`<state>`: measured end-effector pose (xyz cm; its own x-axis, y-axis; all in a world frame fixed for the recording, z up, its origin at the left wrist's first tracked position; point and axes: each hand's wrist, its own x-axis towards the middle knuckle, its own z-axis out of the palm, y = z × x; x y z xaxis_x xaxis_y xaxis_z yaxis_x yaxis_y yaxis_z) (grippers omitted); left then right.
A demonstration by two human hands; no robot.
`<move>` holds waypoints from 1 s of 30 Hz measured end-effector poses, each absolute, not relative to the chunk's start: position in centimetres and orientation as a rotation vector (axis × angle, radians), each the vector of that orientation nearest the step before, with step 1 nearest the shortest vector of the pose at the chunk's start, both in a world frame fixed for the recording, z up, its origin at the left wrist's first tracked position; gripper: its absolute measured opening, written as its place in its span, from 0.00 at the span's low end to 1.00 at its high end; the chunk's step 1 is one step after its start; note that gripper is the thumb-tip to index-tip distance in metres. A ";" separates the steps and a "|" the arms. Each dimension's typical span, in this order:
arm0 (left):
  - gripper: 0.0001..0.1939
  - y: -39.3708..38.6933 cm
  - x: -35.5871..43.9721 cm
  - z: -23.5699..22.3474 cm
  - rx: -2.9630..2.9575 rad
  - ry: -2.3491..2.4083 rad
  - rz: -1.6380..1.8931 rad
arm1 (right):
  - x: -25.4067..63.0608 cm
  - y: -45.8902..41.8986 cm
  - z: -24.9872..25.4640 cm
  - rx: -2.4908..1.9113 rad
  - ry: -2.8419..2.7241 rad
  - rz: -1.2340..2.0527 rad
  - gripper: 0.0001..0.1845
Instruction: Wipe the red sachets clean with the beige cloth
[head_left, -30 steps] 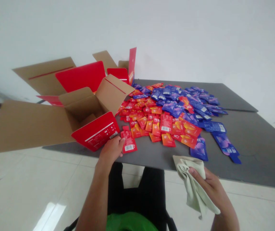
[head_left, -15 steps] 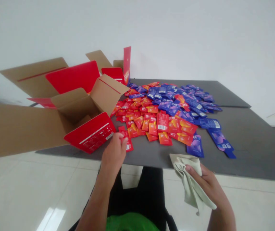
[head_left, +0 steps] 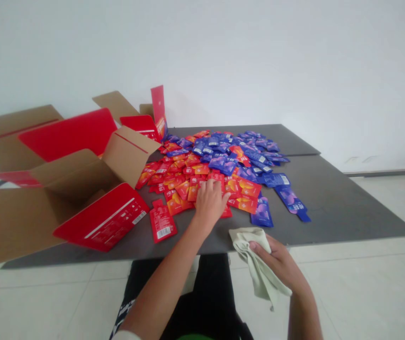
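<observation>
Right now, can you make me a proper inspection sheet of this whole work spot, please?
Surface: dark grey table, with a seam toward the far right.
Things: red-orange packets heaped nearer; blue packets mostly behind and to the right; bunched pale green cloth.
Clutter: open boxes at left, flaps spread; lone red packet near the front edge.
Left fingers: spread over the red-orange packets; contact unclear.
Right fingers: closed on the cloth.
Cables: nothing seen.
Surroundings: white wall, pale tiled floor.
</observation>
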<state>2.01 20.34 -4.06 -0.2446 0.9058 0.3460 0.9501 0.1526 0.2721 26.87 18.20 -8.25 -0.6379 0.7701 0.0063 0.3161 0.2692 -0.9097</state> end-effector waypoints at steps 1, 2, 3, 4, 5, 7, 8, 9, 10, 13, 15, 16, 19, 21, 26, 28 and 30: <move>0.21 21.0 2.0 -4.1 -1.834 -2.346 -0.646 | 26.9 18.2 -8.3 -0.971 -2.096 1.336 0.17; 0.22 21.6 2.0 -4.0 -1.798 -2.387 -0.619 | 26.9 18.2 -8.2 -0.964 -2.098 1.333 0.17; 0.24 22.0 2.1 -3.9 -1.763 -2.422 -0.588 | 26.9 18.2 -8.2 -0.956 -2.099 1.332 0.17; 0.25 22.4 2.2 -3.7 -1.736 -2.456 -0.551 | 26.9 18.2 -8.2 -0.947 -2.101 1.332 0.16; 0.27 22.7 2.3 -3.4 -1.719 -2.491 -0.508 | 26.9 18.2 -8.1 -0.939 -2.103 1.331 0.16; 0.27 23.2 2.6 -2.6 -1.725 -2.551 -0.419 | 26.9 18.2 -8.0 -0.927 -2.111 1.328 0.16; 0.26 23.4 2.7 -2.2 -1.744 -2.571 -0.384 | 26.9 18.2 -8.0 -0.926 -2.113 1.327 0.16; 0.23 23.7 2.9 -1.9 -1.768 -2.581 -0.360 | 26.9 18.2 -8.0 -0.927 -2.114 1.328 0.16; 0.20 24.0 3.0 -1.6 -1.792 -2.586 -0.347 | 26.9 18.2 -7.9 -0.928 -2.112 1.328 0.16; 0.13 24.8 3.3 -1.1 -1.856 -2.594 -0.333 | 26.9 18.2 -8.0 -0.924 -2.106 1.330 0.17; 0.15 25.1 3.4 -1.1 -1.871 -2.599 -0.338 | 26.9 18.2 -8.0 -0.918 -2.107 1.333 0.17; 0.17 25.1 3.3 -1.1 -1.868 -2.602 -0.343 | 27.0 18.2 -8.0 -0.918 -2.106 1.337 0.17; 0.20 24.6 2.7 -1.1 -1.843 -2.615 -0.359 | 27.0 18.3 -8.1 -0.917 -2.110 1.347 0.17; 0.19 24.0 2.2 -0.9 -1.823 -2.628 -0.375 | 27.1 18.3 -8.1 -0.914 -2.119 1.341 0.17; 0.17 20.3 1.4 0.8 -1.756 -2.652 -0.464 | 27.1 18.5 -8.1 -0.932 -2.119 1.339 0.18; 0.17 17.9 1.4 1.5 -1.795 -2.635 -0.653 | 27.2 18.5 -8.1 -0.941 -2.121 1.357 0.19; 0.16 15.2 1.5 1.5 -1.875 -2.633 -0.980 | 27.3 18.5 -8.2 -0.950 -2.124 1.372 0.19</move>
<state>1.49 15.21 1.54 -0.3645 0.9213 0.1352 0.7854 0.2262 0.5762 27.35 18.49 -8.21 -0.6687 0.7435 -0.0051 0.3102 0.2728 -0.9107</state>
